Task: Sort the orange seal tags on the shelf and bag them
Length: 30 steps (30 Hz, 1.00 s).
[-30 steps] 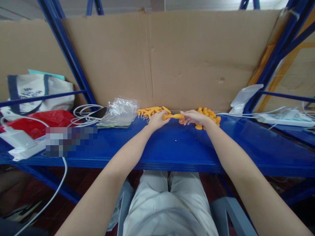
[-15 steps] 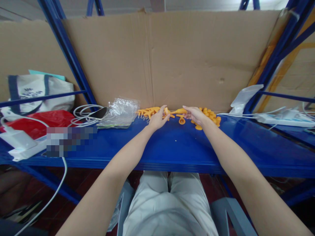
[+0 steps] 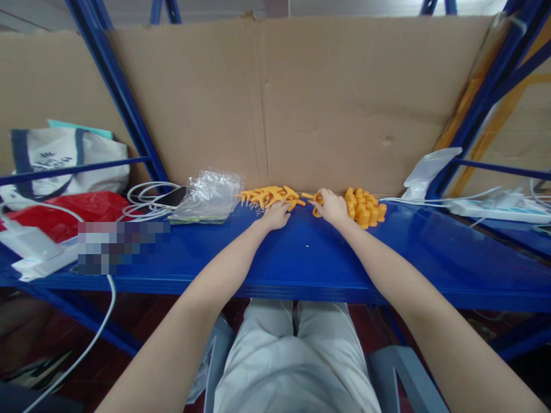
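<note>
My left hand (image 3: 276,216) lies low at the front of a pile of orange plastic parts with branching arms (image 3: 269,195); small metal coils or hooks hang from the pile's left side. Its fingers reach to the pile's edge with the thumb apart, and I see nothing held in them. My right hand (image 3: 333,207) bends its fingers over a small orange plastic piece (image 3: 317,198) lying left of it. Part of that piece is hidden under the fingers. Just right of this hand stands a cluster of orange knobbed, cylinder-like parts (image 3: 365,207).
A clear plastic bag (image 3: 215,192) and a dark phone (image 3: 172,197) lie left on the blue shelf (image 3: 310,264). White cables and a power strip (image 3: 47,258) are further left. Cardboard (image 3: 327,103) closes the back. Another power strip (image 3: 501,210) sits right.
My left hand has come down from the orange piece it held and rests lower by the pile. My right hand has moved slightly left and down; the longer orange piece between the hands no longer shows raised.
</note>
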Each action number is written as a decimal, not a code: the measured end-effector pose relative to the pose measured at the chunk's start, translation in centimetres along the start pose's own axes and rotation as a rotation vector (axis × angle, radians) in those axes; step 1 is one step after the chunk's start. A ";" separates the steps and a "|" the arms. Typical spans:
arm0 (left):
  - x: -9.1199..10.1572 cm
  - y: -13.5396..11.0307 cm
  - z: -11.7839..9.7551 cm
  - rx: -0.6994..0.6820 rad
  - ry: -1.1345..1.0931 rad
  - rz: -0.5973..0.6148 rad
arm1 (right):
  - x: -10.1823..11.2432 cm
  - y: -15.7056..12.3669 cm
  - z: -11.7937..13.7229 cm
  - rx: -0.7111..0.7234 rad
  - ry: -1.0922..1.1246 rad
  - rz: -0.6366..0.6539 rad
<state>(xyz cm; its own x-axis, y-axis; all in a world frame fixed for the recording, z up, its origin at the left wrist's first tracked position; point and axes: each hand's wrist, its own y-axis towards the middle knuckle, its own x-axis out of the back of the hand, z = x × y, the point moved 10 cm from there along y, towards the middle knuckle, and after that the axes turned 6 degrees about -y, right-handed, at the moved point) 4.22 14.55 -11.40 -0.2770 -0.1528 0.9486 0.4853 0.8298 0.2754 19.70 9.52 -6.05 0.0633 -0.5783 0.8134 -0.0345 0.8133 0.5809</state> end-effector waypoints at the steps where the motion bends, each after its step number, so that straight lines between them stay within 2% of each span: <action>1: 0.1 0.0 -0.2 -0.009 -0.003 -0.003 | 0.0 -0.2 0.6 0.030 -0.062 0.024; 4: 0.1 -0.1 -0.6 -0.025 -0.023 0.010 | -0.1 -0.6 1.8 0.073 -0.176 0.064; 9: -0.1 -0.3 -1.0 -0.017 -0.062 0.042 | -0.4 -0.6 2.2 0.090 -0.225 0.074; 15: 0.0 -0.5 -0.5 0.076 -0.096 0.003 | -0.9 -0.5 1.8 0.080 -0.152 0.074; 22: 0.3 -0.3 -0.5 0.035 -0.089 -0.053 | -2.2 -0.8 2.0 0.079 -0.081 0.171; 26: 0.7 -0.4 -0.5 0.055 -0.058 -0.080 | -2.8 -1.0 1.9 0.070 -0.083 0.238; 30: 0.8 -0.3 -0.4 0.053 -0.040 -0.071 | -3.3 -0.8 1.6 0.063 -0.064 0.262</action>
<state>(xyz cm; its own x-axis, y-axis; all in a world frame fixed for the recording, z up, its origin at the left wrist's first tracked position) 4.19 13.92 -10.69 -0.3429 -0.1915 0.9197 0.4189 0.8451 0.3322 17.96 10.70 -9.15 -0.0189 -0.3532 0.9354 -0.1034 0.9312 0.3495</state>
